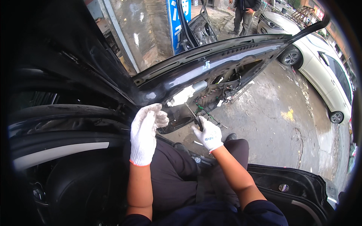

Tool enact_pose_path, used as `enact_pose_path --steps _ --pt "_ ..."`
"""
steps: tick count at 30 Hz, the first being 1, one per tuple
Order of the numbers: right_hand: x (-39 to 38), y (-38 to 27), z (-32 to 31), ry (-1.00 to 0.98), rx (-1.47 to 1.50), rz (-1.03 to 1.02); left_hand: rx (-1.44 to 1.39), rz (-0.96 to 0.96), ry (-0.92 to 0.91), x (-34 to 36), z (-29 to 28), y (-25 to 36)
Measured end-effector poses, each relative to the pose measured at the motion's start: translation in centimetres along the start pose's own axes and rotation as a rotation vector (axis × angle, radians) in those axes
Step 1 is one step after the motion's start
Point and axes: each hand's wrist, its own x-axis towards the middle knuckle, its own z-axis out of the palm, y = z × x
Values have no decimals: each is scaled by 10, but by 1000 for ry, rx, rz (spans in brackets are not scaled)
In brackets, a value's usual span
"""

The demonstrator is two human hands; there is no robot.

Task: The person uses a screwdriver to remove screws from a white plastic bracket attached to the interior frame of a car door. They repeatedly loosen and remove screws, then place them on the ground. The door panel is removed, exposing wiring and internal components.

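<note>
Both my hands wear white knit gloves with orange cuffs. My right hand (209,135) grips the dark handle of a thin tool that looks like a screwdriver (191,110). Its shaft points up and left toward the inner side of a black car door (177,81), which stands swung out with its trim panel off. I cannot tell whether the tip touches the door. Beside the door's hinge end, my left hand (145,132) is raised with its fingers loosely bent and nothing visible in them. Green wiring (205,113) hangs from the door, and a white sheet-like piece (183,96) shows inside it.
I sit in the car's doorway, with the dark door sill (203,160) by my legs. Another door (200,30) leans near a blue sign (175,26). A person (245,17) stands beyond. A light-coloured car (320,67) is parked on the right.
</note>
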Motion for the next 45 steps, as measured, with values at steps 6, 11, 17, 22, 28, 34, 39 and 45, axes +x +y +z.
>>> enact_pose_path --steps 6,11,17,22,28,34,39,45 --pt "9 7 -9 -583 1829 841 -3 -4 -9 -1 2 -1" --pt "9 2 0 -242 981 497 29 -3 1 0 1 -1" --pt "11 19 -8 -541 1642 833 36 20 0 0 1 -5" --pt "8 23 9 -213 845 390 32 29 -1 1 1 -4" --pt "6 20 13 -64 531 123 24 28 -6 2 2 -5" --pt "6 11 3 100 282 -6 9 35 -9 0 2 -2" --pt "7 10 2 -207 654 289 -11 32 -36 0 2 -3" --pt "11 17 -6 -470 1270 657 -36 11 -28 1 2 -2"
